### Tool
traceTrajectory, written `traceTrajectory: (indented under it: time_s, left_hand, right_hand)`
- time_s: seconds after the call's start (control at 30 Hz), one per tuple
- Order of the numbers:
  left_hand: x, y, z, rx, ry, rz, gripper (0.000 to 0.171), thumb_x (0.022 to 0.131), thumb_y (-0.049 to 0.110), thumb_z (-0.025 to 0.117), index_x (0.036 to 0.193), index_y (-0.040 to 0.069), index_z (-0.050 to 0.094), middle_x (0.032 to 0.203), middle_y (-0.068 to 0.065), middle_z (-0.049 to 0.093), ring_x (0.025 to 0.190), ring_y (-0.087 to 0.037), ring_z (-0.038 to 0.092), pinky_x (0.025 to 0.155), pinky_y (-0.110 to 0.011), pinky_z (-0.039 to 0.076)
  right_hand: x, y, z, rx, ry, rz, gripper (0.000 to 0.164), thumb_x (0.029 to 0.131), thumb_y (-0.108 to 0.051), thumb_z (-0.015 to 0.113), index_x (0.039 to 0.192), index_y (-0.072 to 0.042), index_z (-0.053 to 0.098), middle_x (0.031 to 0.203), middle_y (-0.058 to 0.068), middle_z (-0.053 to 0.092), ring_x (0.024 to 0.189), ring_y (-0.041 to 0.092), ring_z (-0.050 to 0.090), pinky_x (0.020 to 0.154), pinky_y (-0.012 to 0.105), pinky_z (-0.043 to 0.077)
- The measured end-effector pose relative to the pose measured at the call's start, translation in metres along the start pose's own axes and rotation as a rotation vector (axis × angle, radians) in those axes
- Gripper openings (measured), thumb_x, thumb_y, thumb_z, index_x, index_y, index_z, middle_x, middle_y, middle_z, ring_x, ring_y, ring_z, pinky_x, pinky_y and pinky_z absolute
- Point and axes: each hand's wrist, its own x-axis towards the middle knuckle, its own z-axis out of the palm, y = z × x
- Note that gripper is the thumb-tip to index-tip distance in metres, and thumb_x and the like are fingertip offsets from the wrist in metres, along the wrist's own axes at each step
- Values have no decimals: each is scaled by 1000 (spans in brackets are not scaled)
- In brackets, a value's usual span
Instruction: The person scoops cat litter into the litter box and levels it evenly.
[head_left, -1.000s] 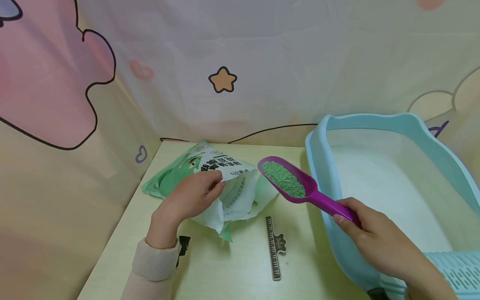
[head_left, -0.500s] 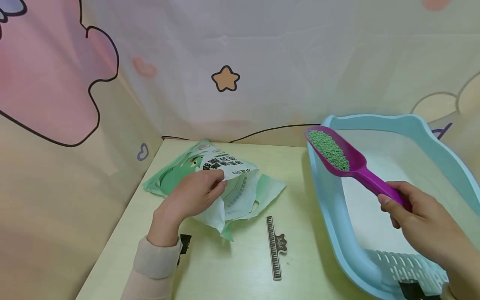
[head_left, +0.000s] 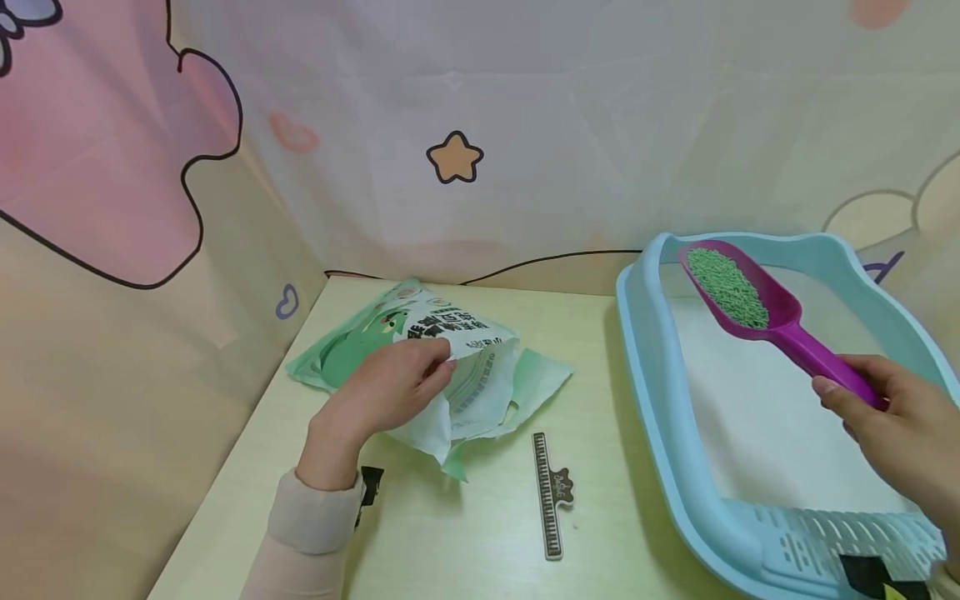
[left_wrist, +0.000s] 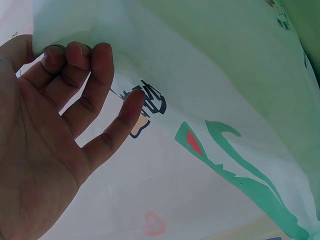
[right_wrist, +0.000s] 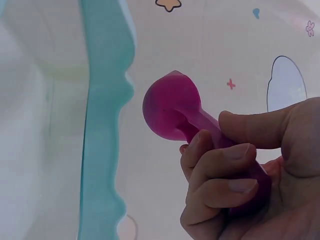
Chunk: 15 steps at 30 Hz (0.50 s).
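My right hand [head_left: 903, 425] grips the handle of a purple scoop [head_left: 787, 312], its fingers wrapped round it in the right wrist view. Green pellets [head_left: 727, 287] fill the scoop's bowl, which is held level above the light blue litter box [head_left: 652, 400]. On the left, my left hand [head_left: 390, 387] pinches the torn top edge of a green and white bag [head_left: 457, 333] lying on the table. The left wrist view shows thumb and fingers [left_wrist: 102, 65] at the bag's edge. The bag's mouth faces right; its contents are hidden.
A dark sealing clip [head_left: 551, 496] lies on the pale table [head_left: 465, 533] between bag and box. A slotted ledge [head_left: 817, 533] spans the box's near end. A patterned cloth [head_left: 555, 150] hangs behind the table and along its left side.
My right hand has carried the loaded scoop rightward from beside the bag, over the box's left rim, to above its inside. The left hand keeps its hold on the bag.
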Motion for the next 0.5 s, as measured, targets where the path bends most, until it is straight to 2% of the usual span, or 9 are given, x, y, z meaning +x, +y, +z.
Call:
traceTrajectory:
  time_s: [0.2,0.5]
  left_hand:
    - [0,0,0,2,0,0,34,107,26,51,73,21,46,63,7,34,58,-7,36,57,-26,32]
    - [1,-1,0,8,5,9,34,106,26,51,73,21,46,63,7,34,58,-8,36,57,-26,32]
  right_hand:
    - [11,5,-5,-30,7,50,50,109,-17,49,144,18,36,120,40,51,92,38,45,57,22,40]
    - [23,21,-7,-116,-57,32,53,111,-18,45,144,20,30,114,37,46,90,40,45,57,26,44]
